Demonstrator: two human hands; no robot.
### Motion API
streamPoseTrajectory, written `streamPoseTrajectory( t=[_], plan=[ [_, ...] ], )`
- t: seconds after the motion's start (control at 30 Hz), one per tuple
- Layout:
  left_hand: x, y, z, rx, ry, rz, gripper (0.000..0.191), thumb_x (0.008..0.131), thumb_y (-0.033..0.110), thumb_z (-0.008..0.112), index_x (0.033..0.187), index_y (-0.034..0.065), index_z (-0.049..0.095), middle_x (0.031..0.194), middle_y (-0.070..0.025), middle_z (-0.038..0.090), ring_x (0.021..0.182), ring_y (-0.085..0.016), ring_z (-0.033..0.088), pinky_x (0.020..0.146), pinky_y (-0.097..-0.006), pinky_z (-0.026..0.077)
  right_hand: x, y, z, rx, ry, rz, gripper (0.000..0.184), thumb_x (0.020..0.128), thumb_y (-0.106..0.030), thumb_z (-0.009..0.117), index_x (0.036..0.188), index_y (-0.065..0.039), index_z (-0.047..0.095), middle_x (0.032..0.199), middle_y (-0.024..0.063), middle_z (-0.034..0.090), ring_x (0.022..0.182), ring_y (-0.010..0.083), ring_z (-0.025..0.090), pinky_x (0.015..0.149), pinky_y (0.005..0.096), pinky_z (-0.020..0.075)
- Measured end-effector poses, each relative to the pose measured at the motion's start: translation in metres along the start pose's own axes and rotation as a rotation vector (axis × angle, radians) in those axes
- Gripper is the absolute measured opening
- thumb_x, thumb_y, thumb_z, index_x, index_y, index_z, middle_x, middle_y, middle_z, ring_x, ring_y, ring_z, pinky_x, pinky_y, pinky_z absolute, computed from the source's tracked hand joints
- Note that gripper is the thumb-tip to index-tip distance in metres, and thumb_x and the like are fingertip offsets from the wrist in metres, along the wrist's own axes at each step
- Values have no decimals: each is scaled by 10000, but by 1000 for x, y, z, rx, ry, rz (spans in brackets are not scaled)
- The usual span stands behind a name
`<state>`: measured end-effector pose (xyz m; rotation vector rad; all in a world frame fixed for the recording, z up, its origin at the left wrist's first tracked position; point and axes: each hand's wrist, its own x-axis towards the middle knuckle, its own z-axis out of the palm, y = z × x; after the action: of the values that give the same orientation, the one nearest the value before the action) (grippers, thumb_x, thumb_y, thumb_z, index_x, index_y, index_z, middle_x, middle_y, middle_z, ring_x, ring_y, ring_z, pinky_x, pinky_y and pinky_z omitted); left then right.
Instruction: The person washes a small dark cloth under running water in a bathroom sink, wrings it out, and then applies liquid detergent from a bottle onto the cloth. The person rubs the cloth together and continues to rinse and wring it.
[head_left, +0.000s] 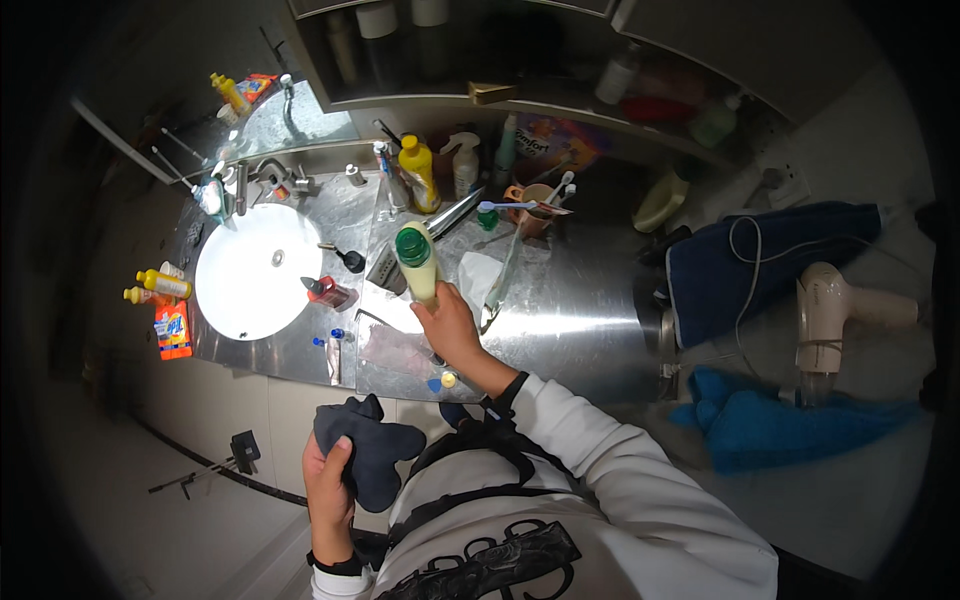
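Note:
My right hand (450, 322) grips the lower end of a pale yellow-green bottle with a green cap (418, 266), above the metal counter (585, 345). In my left hand (330, 480) is a bunched dark grey cloth (371, 454), held in front of the counter's near edge. Around the bottle stand a yellow bottle (420, 176), a white spray bottle (465, 165) and an orange-brown cup with toothbrushes (534, 214). A crumpled pinkish cloth (394, 350) lies below the bottle, and a dark red bottle (326, 291) is left of it.
A round white sink (259, 277) with a metal faucet (289, 178) is at the left. Yellow bottles (163, 283) and a detergent packet (173, 330) stand past it. A hair dryer (821, 315), a navy towel (720, 270) and a blue towel (772, 435) are at the right.

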<state>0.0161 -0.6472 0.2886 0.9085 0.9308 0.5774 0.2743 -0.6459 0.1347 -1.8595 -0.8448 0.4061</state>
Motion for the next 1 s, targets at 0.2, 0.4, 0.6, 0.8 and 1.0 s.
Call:
streamPoseTrajectory(
  t=[0.2, 0.4, 0.6, 0.8, 1.0],
  plan=[
    [4, 5, -5, 51, -69, 17, 330, 949, 174, 626, 1214, -16, 570, 1117, -106, 676, 992, -191, 660, 915, -310, 508, -20, -44, -36, 0, -75, -27, 285, 951, -192, 649, 1129, 16, 569, 1023, 202, 638, 832, 367, 665, 733, 423, 528],
    [13, 4, 1, 68, -121, 3, 359, 942, 192, 642, 1224, -16, 565, 1112, -109, 674, 994, -199, 660, 923, -319, 509, -63, -127, -116, 180, -199, 7, 289, 943, -179, 678, 1160, -5, 603, 996, 112, 651, 783, 197, 659, 719, 328, 527],
    [26, 6, 15, 75, -216, -12, 373, 938, 185, 644, 1235, -25, 562, 1118, -110, 670, 999, -185, 653, 924, -305, 504, -79, -145, -204, 255, 10, 3, 249, 927, -117, 690, 1143, -8, 631, 1024, 91, 686, 745, 120, 643, 643, 271, 530],
    [27, 4, 36, 92, -236, -36, 384, 936, 170, 643, 1253, -28, 557, 1125, -107, 666, 1002, -170, 643, 930, -295, 492, -56, -72, -279, 380, 422, 122, 109, 997, -92, 602, 1081, -44, 552, 991, 64, 685, 556, 39, 522, 496, 195, 434],
    [18, -3, 44, -72, -231, -175, 425, 1013, 222, 544, 1353, -29, 496, 1267, -151, 630, 1107, -246, 651, 987, -364, 509, -47, -24, -311, 460, 464, 176, 84, 1013, -142, 572, 1030, -66, 543, 940, 85, 688, 485, 48, 466, 418, 195, 376]
  ],
)
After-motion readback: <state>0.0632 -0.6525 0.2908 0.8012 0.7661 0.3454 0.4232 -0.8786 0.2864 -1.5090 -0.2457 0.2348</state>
